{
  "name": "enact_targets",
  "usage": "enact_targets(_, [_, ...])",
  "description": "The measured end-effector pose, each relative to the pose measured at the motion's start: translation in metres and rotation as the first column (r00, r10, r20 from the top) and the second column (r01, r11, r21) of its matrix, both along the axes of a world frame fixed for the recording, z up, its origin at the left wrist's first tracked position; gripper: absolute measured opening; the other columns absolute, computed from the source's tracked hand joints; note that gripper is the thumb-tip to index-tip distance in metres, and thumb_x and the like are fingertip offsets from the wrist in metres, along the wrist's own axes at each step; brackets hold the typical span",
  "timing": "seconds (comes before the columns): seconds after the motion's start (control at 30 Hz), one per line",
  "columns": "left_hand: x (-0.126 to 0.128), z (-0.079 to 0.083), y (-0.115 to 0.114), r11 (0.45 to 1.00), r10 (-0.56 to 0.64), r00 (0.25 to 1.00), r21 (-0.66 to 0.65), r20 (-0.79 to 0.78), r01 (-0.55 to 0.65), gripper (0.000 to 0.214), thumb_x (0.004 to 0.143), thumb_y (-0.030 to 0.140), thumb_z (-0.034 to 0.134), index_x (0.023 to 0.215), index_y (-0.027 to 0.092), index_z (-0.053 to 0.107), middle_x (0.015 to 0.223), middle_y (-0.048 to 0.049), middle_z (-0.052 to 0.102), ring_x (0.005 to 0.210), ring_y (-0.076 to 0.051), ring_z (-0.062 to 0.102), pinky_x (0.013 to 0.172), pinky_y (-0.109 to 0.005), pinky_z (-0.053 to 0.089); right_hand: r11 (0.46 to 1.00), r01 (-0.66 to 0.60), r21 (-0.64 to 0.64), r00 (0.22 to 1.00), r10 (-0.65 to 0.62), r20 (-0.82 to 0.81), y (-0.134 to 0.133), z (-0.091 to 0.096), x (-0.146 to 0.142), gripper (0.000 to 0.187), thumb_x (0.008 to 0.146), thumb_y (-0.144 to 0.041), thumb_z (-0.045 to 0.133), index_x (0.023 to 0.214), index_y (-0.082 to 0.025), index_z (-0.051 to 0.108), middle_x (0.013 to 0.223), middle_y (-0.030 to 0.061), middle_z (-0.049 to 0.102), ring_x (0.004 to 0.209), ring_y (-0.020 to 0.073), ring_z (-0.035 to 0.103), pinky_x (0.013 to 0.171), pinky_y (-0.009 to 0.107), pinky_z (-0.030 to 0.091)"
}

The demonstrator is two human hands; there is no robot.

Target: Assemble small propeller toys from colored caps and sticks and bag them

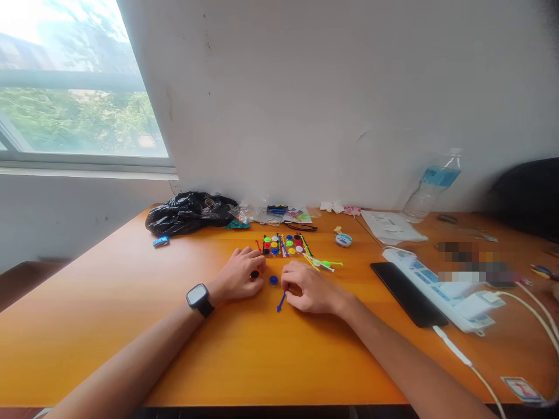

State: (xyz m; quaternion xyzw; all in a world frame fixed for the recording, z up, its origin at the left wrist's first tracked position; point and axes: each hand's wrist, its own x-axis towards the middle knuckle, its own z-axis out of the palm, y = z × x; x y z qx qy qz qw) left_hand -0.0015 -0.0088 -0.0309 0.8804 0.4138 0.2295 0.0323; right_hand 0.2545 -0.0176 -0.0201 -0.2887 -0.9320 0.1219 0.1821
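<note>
My left hand (pixel 239 273) rests on the orange table (pixel 131 326) with its fingers curled over a small black disc (pixel 254 274). A black watch (pixel 200 298) sits on that wrist. My right hand (pixel 307 288) is closed in a loose fist on a thin blue stick (pixel 281 302) whose pointed end pokes out toward me. A blue disc (pixel 273 280) lies between the two hands. Just beyond them lie several small coloured discs and sticks (pixel 283 244) in a tidy group, with a few loose green and yellow sticks (pixel 325 264) to the right.
A crumpled black plastic bag (pixel 190 212) and clear packets (pixel 279 214) lie by the wall. To the right are a black phone (pixel 408 293), a white power strip (pixel 441 289) with cables, papers (pixel 391 226) and a water bottle (pixel 430 186). A window is at left.
</note>
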Motion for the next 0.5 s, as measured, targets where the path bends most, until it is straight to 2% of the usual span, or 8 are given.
enact_targets(0.13, [-0.005, -0.003, 0.007, 0.999, 0.047, 0.999, -0.009, 0.023, -0.046, 0.013, 0.075, 0.013, 0.058, 0.084, 0.022, 0.057, 0.09, -0.0036, 0.067, 0.087, -0.024, 0.057, 0.079, -0.037, 0.042, 1.0, -0.004, 0.006, 1.0, 0.004, -0.025, -0.001, -0.001, -0.002, 0.016, 0.079, -0.006, 0.061, 0.078, -0.021, 0.058, 0.085, 0.0027, 0.064, 0.085, 0.0203, 0.057, 0.076, 0.031, 0.045])
enact_targets(0.27, [-0.004, -0.001, 0.005, 1.0, -0.004, 0.996, 0.002, 0.084, 0.004, 0.024, 0.072, 0.008, 0.057, 0.091, 0.022, 0.061, 0.094, -0.004, 0.068, 0.092, -0.025, 0.057, 0.083, -0.037, 0.043, 0.999, 0.031, -0.029, 0.995, -0.033, -0.093, -0.002, 0.003, -0.004, 0.015, 0.081, -0.007, 0.061, 0.082, -0.022, 0.062, 0.086, 0.0032, 0.068, 0.086, 0.0212, 0.06, 0.08, 0.033, 0.047])
enact_targets(0.37, [0.0, 0.001, 0.0, 0.997, -0.083, 0.991, 0.008, 0.106, 0.083, 0.026, 0.074, 0.01, 0.061, 0.095, 0.023, 0.066, 0.094, -0.004, 0.068, 0.093, -0.025, 0.057, 0.084, -0.038, 0.044, 0.978, 0.047, -0.202, 0.975, -0.089, -0.203, -0.004, 0.006, -0.004, 0.011, 0.085, -0.012, 0.063, 0.087, -0.022, 0.066, 0.091, 0.0025, 0.072, 0.087, 0.0205, 0.065, 0.083, 0.033, 0.049])
enact_targets(0.5, [0.006, -0.002, -0.004, 0.982, -0.187, 0.977, -0.002, 0.099, 0.188, 0.019, 0.078, 0.014, 0.067, 0.094, 0.024, 0.069, 0.091, -0.0029, 0.068, 0.091, -0.023, 0.057, 0.084, -0.037, 0.045, 0.912, -0.002, -0.411, 0.93, -0.15, -0.336, -0.002, 0.008, -0.005, 0.006, 0.091, -0.019, 0.064, 0.088, -0.021, 0.067, 0.092, 0.0015, 0.072, 0.091, 0.0195, 0.067, 0.09, 0.032, 0.05])
